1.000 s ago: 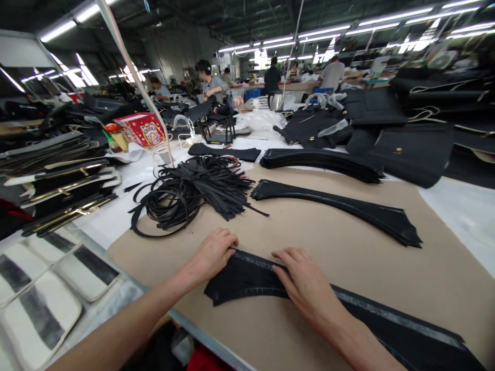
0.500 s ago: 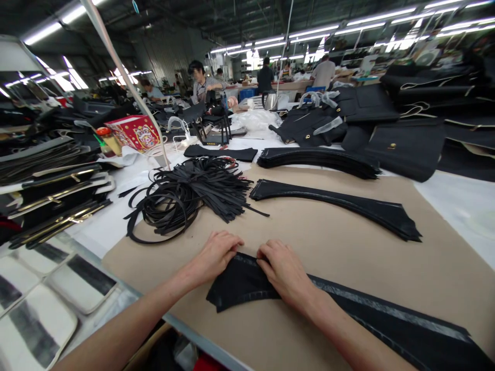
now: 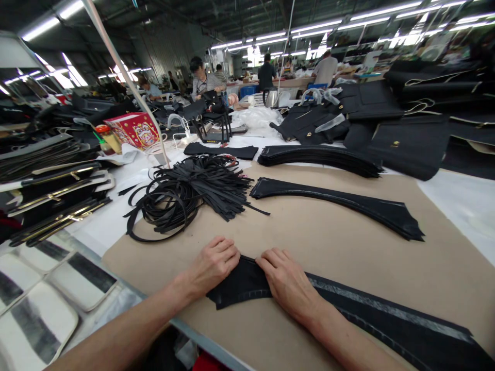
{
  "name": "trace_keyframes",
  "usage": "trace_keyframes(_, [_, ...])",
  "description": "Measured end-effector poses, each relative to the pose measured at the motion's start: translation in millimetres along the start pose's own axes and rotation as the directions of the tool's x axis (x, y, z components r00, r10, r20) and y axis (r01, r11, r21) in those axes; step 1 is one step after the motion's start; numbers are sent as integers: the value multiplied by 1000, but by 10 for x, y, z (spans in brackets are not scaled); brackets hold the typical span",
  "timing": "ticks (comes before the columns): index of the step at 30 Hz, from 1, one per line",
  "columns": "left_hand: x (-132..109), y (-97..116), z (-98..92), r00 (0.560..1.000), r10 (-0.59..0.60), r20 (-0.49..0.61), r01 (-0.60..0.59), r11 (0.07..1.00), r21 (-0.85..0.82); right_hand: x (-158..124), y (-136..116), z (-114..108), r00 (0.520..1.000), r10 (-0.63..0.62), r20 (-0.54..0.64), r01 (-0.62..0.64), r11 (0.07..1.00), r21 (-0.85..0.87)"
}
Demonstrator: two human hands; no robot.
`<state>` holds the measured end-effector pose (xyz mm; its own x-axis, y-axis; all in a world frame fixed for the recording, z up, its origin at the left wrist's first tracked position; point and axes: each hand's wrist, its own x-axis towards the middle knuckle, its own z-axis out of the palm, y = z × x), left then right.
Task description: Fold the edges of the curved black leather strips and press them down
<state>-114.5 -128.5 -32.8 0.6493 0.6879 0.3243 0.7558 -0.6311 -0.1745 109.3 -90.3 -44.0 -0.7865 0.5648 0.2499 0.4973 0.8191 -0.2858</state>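
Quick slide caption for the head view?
Left hand and right hand press one end of a long black strip onto the brown board.

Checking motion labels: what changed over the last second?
The right hand slid left along the black strip until its fingers almost met the left hand. Nothing was picked up or let go. The left hand stayed on the strip's left end; the bundle of straps and the curved piece did not move.

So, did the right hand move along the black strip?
Yes. The right hand slid left along the black strip, closer to its left end and the left hand.
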Motion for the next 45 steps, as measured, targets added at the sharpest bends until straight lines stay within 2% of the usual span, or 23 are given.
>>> trace_keyframes(5, [-103, 34, 3, 999, 11, 30, -12, 999, 35, -36, -15, -3, 999, -46, 24, 48, 994, -95])
trace_keyframes(8, [-219, -34, -47, 991, -64, 114, 68, 997, -35, -36, -19, -25, 998, -54, 42, 59, 989, -135])
trace_keyframes(10, [-278, -81, -80, 978, -165, 129, 175, 982, -71, -28, -21, -39, 997, -59, 46, 65, 987, -150])
trace_keyframes(13, [-256, -38, -85, 935, -354, -1, 353, 933, -70, -9, -25, -49, 997, -62, 52, 70, 985, -158])
trace_keyframes(15, [-165, 93, -47, 919, -390, -61, 382, 917, -117, 3, -28, -50, 996, -68, 53, 76, 984, -161])
trace_keyframes(18, [-16, 337, 45, 942, -336, 14, 327, 907, -266, 10, -30, -61, 996, -72, 60, 81, 983, -165])
trace_keyframes(21, [37, 467, 112, 942, -327, 80, 334, 878, -343, -4, -10, -93, 994, -74, 75, 84, 986, -144])
trace_keyframes(27, [12, 418, 101, 934, -320, 158, 357, 858, -370, -133, 199, -192, 995, -62, 81, 68, 995, -68])
trace_keyframes(32, [47, 422, 101, 932, -295, 209, 348, 889, -297, -340, 369, -282, 994, -30, 101, 35, 998, -48])
trace_keyframes(35, [39, 428, 120, 938, -272, 213, 323, 910, -260, -422, 397, -306, 994, -41, 105, 44, 999, -31])
trace_keyframes(40, [77, 446, 132, 960, -244, 139, 270, 937, -221, -466, 388, -311, 993, -57, 105, 63, 997, -48])
trace_keyframes(45, [243, 462, 59, 963, -150, 226, 202, 952, -229, -484, 379, -325, 991, -71, 115, 79, 995, -68])
